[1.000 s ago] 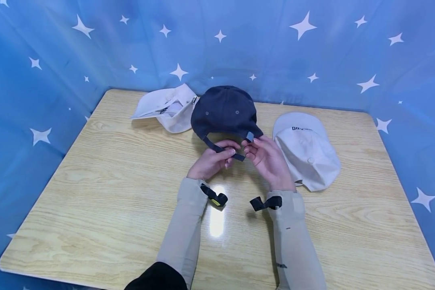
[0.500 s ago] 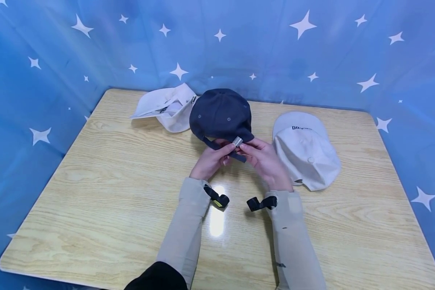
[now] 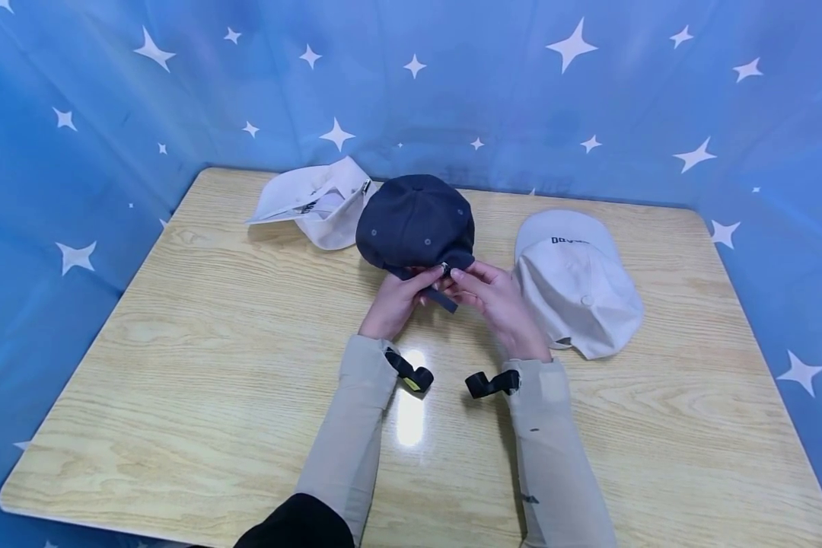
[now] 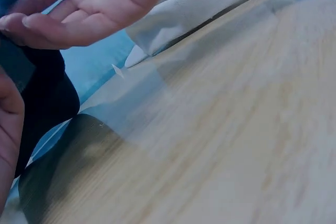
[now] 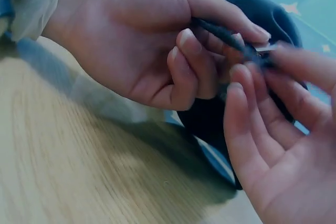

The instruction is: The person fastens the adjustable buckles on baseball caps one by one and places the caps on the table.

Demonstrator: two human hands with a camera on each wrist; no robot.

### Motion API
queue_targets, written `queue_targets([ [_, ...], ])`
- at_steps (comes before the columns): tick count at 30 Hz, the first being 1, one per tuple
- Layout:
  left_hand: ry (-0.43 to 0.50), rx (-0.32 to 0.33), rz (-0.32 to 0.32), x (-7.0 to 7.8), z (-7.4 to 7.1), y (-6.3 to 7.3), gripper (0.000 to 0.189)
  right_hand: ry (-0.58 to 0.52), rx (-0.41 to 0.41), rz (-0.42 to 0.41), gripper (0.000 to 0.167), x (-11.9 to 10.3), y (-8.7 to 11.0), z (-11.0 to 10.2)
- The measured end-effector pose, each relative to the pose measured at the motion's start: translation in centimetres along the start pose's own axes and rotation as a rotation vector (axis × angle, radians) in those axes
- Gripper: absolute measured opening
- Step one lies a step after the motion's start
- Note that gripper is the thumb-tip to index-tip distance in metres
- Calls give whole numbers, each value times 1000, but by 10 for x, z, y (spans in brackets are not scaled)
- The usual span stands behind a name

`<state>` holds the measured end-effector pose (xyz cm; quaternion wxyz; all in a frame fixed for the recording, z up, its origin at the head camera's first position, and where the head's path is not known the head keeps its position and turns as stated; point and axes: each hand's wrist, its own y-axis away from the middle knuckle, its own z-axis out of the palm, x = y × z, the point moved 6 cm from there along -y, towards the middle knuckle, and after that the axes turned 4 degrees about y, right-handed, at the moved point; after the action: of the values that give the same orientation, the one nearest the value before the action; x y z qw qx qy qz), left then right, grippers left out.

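Note:
A navy baseball cap [image 3: 414, 217] is held with its back toward me, crown up. My left hand [image 3: 390, 306] pinches the cap's back strap [image 3: 442, 300], whose loose end sticks out below the fingers. Thumb and fingers of my right hand [image 3: 501, 310] pinch the small metal buckle [image 3: 445, 269] at the other side of the back opening. Both hands' fingertips meet there, and in the right wrist view the strap [image 5: 223, 34] runs toward the buckle [image 5: 265, 48]. Fingers cover much of the buckle, and motion blurs the right fingertips.
A white cap [image 3: 315, 204] lies on its side at the back left, right beside the navy one. Another white cap [image 3: 578, 285] with dark lettering rests right of my right hand. The wooden table [image 3: 199, 365] ends at a blue star-patterned curtain [image 3: 452, 99].
My right hand has moved left with the buckle, up to the left fingertips at the strap. The navy cap has tipped and shifted slightly left and down; its back opening is now mostly covered.

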<state>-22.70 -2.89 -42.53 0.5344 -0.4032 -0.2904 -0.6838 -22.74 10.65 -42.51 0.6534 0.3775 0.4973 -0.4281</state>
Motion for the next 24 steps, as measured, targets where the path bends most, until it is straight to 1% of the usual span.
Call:
queue_targets([
  [3,-17,-24,-17,-1,2,0,3,-3,-6,22,31,-5,3,5],
  [6,-31,-58,-33,-3,4,-1,4,31,35,21,38,-10,6,10],
  [8,-31,-61,-42,-4,4,-1,7,52,54,1,36,-4,2,4],
  [12,-40,-45,-62,-6,1,0,13,88,93,-41,29,9,-6,-8],
  [14,-57,-40,-80,-7,1,1,13,88,113,-48,28,8,-6,-8],
  [15,-63,-37,-88,-7,1,1,12,63,113,-53,28,4,-4,-5],
  [16,-68,-38,-93,-7,1,2,10,14,110,-53,25,0,-2,-2],
  [18,-75,-73,-82,-6,3,2,11,-112,104,-38,21,-10,3,5],
  [21,-76,-148,-75,-5,7,3,14,-393,64,-3,10,-20,7,10],
  [23,-101,-213,-100,-7,9,4,18,-550,49,25,9,-22,7,10],
  [24,-117,-241,-127,-9,10,5,19,-607,40,35,10,-23,8,10],
])
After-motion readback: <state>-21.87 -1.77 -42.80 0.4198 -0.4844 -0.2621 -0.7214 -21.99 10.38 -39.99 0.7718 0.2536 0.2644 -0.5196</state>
